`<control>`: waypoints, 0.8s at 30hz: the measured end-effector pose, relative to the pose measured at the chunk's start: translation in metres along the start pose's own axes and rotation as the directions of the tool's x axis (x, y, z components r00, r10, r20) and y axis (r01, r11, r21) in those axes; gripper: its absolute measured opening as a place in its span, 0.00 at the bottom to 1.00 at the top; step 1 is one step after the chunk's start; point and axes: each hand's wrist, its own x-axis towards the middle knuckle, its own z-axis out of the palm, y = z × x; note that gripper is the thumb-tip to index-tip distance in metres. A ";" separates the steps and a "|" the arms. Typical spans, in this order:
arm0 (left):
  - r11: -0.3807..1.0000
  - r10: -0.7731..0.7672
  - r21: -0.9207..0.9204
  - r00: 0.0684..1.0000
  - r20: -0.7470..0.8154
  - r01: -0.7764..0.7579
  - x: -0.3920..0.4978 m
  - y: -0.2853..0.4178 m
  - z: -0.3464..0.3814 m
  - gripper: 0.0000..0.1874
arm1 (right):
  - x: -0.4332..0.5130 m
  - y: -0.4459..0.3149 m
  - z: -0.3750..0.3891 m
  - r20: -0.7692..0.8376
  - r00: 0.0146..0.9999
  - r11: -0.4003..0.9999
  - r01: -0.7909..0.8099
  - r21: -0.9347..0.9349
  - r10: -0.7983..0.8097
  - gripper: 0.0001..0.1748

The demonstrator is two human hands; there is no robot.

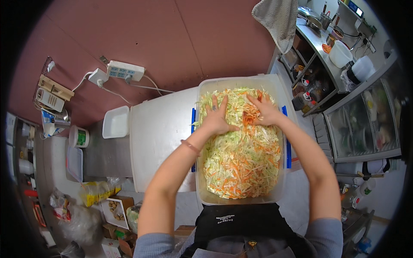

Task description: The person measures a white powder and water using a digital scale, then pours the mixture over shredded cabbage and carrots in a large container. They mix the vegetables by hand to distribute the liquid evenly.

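A large clear plastic storage box (pixel 240 201) with blue side latches stands lengthwise before me, filled with shredded cabbage and carrot (pixel 242 161). Both of my hands rest in the far half of the shreds. My left hand (pixel 217 117) lies on the pale cabbage with its fingers spread and the palm down. Opposite it, my right hand (pixel 266 111) is spread too, its fingertips partly sunk among the shreds. Between the hands is a patch of darker orange-red shreds (pixel 250 116). Neither hand clearly grips anything.
The box stands on a white-topped table (pixel 161 138) against a reddish wall. To the left are a white plastic tray (pixel 116 122), a white bucket (pixel 79 136) and a power strip (pixel 125 70) with cords. A grey towel (pixel 277 25) hangs at the upper right, near a glass-doored fridge (pixel 364 119).
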 end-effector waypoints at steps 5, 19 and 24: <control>0.991 -0.089 -0.073 0.968 0.235 0.109 0.030 0.009 -0.002 0.66 | 0.015 0.011 0.026 0.203 0.954 0.877 -0.284 0.389 0.219 0.51; 0.803 -0.175 -0.577 0.984 0.017 0.152 -0.011 -0.006 -0.002 0.51 | -0.052 -0.018 -0.006 0.239 0.966 0.447 -0.260 0.856 0.103 0.62; 0.923 -0.209 -0.328 0.978 0.009 0.200 -0.007 0.003 0.038 0.64 | -0.026 -0.031 0.042 0.353 0.859 0.248 -0.458 0.854 0.372 0.62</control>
